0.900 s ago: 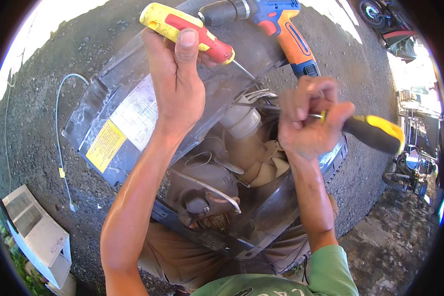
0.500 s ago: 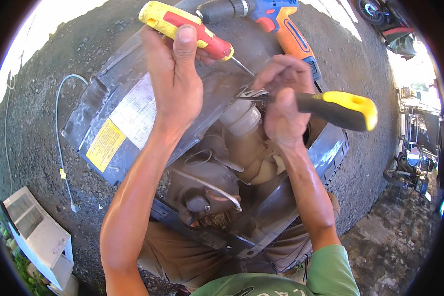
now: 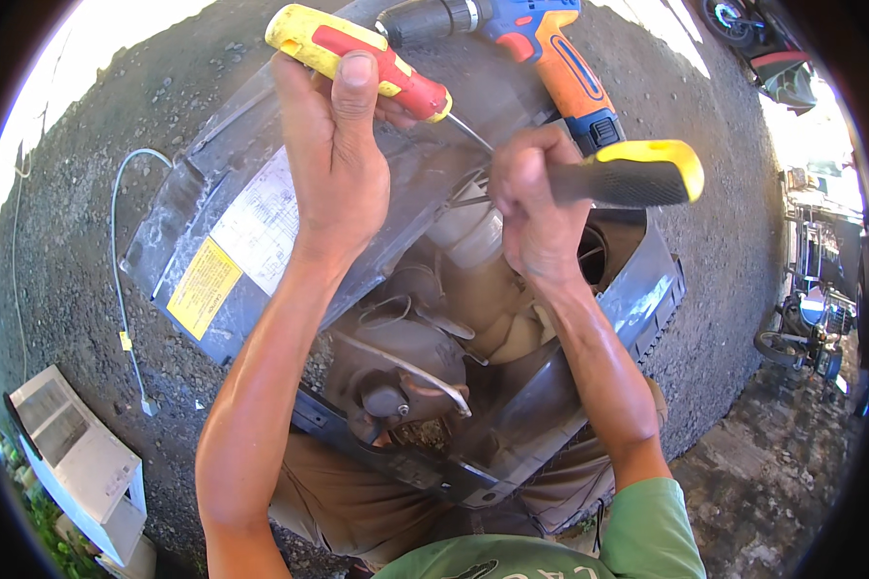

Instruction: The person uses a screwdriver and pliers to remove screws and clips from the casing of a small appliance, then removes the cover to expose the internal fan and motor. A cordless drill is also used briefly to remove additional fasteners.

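My left hand (image 3: 343, 183) is closed around a yellow and red screwdriver (image 3: 381, 72), its thumb along the handle. The thin shaft slants down to the right, toward my right hand (image 3: 541, 207). That hand grips a black and yellow-handled screwdriver (image 3: 637, 179), whose handle points right; fingers partly hide its shaft. Both tools meet near a pale cylindrical part (image 3: 471, 236) at the edge of a dark panel (image 3: 179, 251), but the exact contact cannot be made out. Beneath my hands, a dusty motor (image 3: 406, 362) sits inside an opened dark housing (image 3: 541, 405).
A blue and orange cordless drill (image 3: 565, 72) lies beyond my hands. Paper and yellow labels (image 3: 205, 287) are on the panel. A grey cable (image 3: 116, 241) runs over the gravel at left, near a white box-like unit (image 3: 87, 458). Motorcycles (image 3: 806, 333) stand at far right.
My right hand has closed more tightly round its screwdriver and turned it, the handle moving up and to the left. My left hand has shifted slightly left with its screwdriver.
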Motion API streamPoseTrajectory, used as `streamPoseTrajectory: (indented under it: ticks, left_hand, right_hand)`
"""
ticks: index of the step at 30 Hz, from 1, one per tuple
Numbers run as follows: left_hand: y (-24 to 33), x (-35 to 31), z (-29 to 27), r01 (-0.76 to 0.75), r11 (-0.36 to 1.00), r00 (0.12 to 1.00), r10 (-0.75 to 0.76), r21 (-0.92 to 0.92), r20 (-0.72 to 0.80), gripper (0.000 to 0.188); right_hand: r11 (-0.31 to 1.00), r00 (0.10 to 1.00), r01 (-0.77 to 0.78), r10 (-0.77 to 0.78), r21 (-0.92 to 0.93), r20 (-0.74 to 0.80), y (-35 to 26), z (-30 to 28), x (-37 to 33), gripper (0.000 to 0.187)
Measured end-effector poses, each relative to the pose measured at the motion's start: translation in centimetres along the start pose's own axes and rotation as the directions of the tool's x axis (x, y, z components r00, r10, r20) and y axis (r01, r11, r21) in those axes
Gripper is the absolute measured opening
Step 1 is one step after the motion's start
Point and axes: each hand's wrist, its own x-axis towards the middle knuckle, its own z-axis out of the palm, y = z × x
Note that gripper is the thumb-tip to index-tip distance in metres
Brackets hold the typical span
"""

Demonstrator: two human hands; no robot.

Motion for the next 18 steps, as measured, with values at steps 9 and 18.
streamPoseTrajectory:
  ticks: [9,18]
  left_hand:
    - [0.3,0.0,0.0,0.037,0.999,0.999,-0.037,-0.011,0.021,0.044]
    - [0.3,0.1,0.0,0.035,0.999,0.999,-0.034,-0.034,0.017,0.043]
  right_hand:
    - [0.993,0.99,0.115,-0.118,0.038,0.079,-3.3,-0.2,1.0,0.04]
    - [0.993,0.991,0.113,-0.115,0.034,0.064,-2.1,0.8,1.3,0.039]
